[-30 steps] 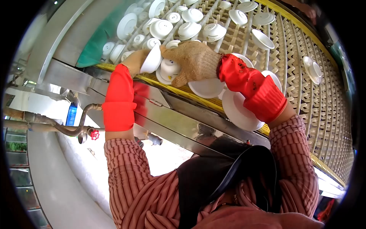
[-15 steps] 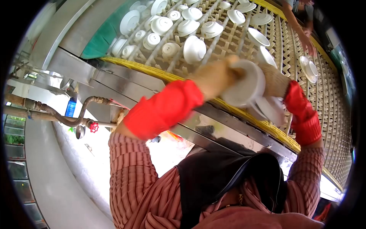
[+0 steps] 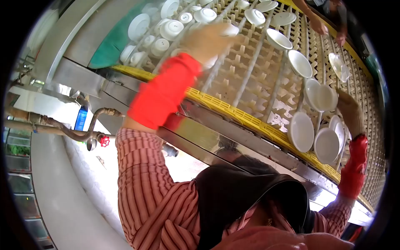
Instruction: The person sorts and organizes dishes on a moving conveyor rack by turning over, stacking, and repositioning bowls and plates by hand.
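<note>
My left hand (image 3: 213, 41), in a tan glove with a red cuff, is smeared by motion over the upside-down white bowls on the left of the rack conveyor; its fingers cannot be made out. My right hand (image 3: 350, 110), gloved the same way, is at the right edge of a white bowl (image 3: 327, 98), its fingers partly hidden behind it. That bowl overlaps another white bowl (image 3: 311, 92). Below them, a white oval dish (image 3: 301, 131) and a round bowl (image 3: 327, 145) lean on the rods, with more dishes behind.
A yellow edge strip (image 3: 233, 109) runs along the pegged conveyor. Green curtain flaps (image 3: 110, 48) hang at the left end. A co-worker's hand (image 3: 318, 26) is at the far side, near a dish (image 3: 338, 67). Pipes with a red valve handle (image 3: 104, 141) are at lower left.
My hands have parted: the left went up and left over the bowls, the right moved right and down. The dishes held between them now lean on the conveyor. The co-worker's hand has drawn back.
</note>
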Demonstrator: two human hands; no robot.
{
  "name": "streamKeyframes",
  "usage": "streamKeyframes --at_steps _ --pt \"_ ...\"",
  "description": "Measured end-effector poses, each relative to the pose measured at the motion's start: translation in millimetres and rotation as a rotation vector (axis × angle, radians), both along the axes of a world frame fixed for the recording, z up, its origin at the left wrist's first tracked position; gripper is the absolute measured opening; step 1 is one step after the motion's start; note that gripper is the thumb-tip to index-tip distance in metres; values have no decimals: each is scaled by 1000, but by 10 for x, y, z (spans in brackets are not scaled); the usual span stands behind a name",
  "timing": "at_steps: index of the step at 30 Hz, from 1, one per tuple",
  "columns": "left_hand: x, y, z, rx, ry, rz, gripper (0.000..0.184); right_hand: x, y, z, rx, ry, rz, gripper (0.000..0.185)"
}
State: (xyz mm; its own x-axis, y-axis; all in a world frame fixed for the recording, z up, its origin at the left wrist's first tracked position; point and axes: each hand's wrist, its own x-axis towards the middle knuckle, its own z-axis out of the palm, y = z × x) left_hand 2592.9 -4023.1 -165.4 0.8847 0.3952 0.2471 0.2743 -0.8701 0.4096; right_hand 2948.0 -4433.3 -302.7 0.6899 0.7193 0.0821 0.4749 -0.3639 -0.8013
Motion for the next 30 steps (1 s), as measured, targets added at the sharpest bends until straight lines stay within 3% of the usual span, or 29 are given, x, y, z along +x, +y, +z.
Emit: streamKeyframes --at_steps 2,4,7,9,11,13,16,18,20,23,25,29,30 --pt "-286 937 47 351 -21 298 56 -25 199 135 37 -263 76 47" --pt "-719 1854 7 323 56 622 82 -376 633 503 33 -507 170 49" --pt "-967 2219 -137 344 284 678 79 -603 1416 681 167 -455 169 62" --pt "-918 2116 -72 275 378 763 66 -853 1920 854 -88 -629 137 68" --pt "-820 2100 -70 372 464 820 58 -768 2390 659 -77 -660 131 68" --pt "-584 1875 38 603 532 831 56 -643 2701 489 -234 -660 182 53" --pt "-138 1336 189 613 327 513 56 -613 2784 429 -175 -592 201 45" --pt "294 1305 19 542 75 268 58 -741 2719 501 -171 -566 193 46" --pt "785 1054 13 151 57 136 67 -833 2465 628 -144 -420 248 45" --pt "1689 1224 -114 -3 290 149 87 -934 2122 516 28 -404 286 42" --pt "2237 1583 -423 97 416 225 97 -1026 1989 437 104 -308 327 36" --pt "2631 1739 -834 172 485 292 96 -1311 1865 312 294 -224 306 34" --pt "2646 1765 -830 71 463 255 97 -1375 1859 303 310 -168 292 34"
